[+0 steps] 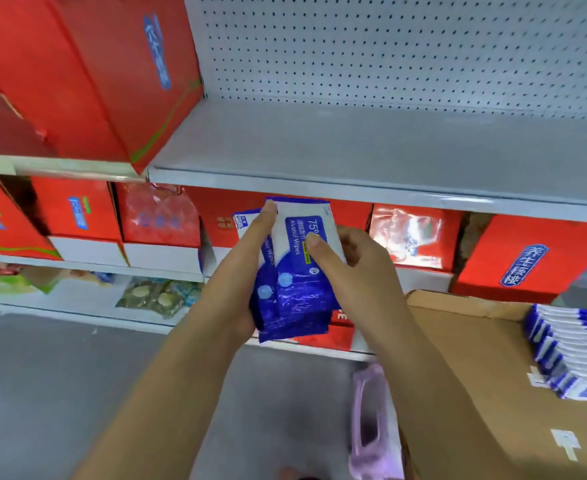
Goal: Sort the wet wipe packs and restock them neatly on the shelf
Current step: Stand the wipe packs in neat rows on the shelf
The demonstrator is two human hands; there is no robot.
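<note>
Holding wipe packs (295,271) upright, left hand (240,271) cupping, right hand (351,268) fingers pinching, grey shelf (371,150) above

Glossy plastic wipe packs (295,271), matt grey metal shelf (354,147), perforated back panel (406,46), matt brown cardboard box (475,358)

A bundle of wipe packs (299,271) sits between the left hand (236,271) and the right hand (351,271), in front of the shelf (354,147) edge. Large boxes (87,74) stand at the shelf's left, and more boxes (527,258) line the level below. At near right, a row of packs (569,355) lies on a carton (475,358).
</note>
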